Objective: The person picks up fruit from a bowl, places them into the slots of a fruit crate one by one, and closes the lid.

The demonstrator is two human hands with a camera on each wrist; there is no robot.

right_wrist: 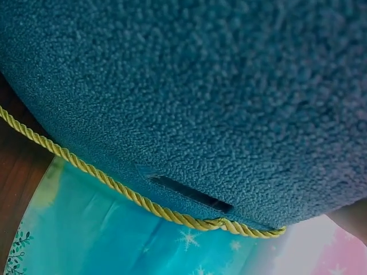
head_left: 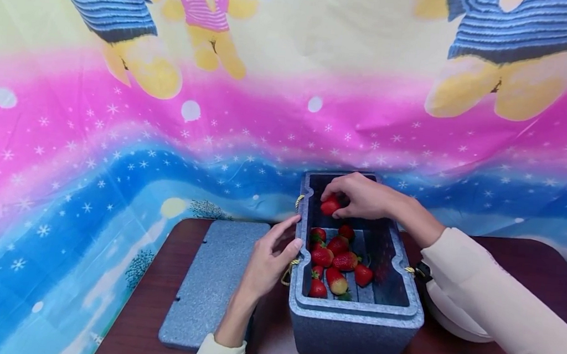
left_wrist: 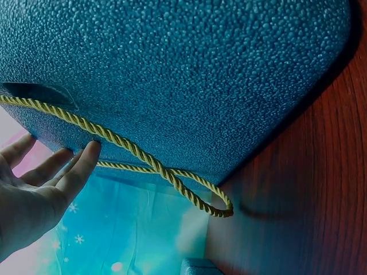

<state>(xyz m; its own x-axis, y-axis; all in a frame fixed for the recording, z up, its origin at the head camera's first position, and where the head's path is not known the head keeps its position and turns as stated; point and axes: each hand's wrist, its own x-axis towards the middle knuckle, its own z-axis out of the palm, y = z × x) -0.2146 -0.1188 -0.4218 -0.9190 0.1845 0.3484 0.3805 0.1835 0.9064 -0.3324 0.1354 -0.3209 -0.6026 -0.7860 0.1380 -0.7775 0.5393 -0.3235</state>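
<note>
A grey speckled foam box [head_left: 351,335] stands uncovered on the table, with several red strawberries [head_left: 338,245] lying on its ribbed floor, mostly toward the left side. Inside the far end, my right hand [head_left: 362,196] pinches a strawberry [head_left: 330,205] between thumb and fingers, above the others. My left hand [head_left: 268,259] touches the box's left outer wall and rim with its fingers extended. In the left wrist view, the fingertips [left_wrist: 89,152] rest against that wall beside a yellow twisted rope [left_wrist: 135,150]. The right wrist view shows the box's side; the fingers are hidden there.
The flat grey lid [head_left: 215,283] lies on the dark wooden table [head_left: 138,310] left of the box. A white round bowl [head_left: 457,318] is partly hidden under the right forearm. Another yellow rope [right_wrist: 126,192] hangs on the box's right side. A printed cloth [head_left: 268,114] hangs behind.
</note>
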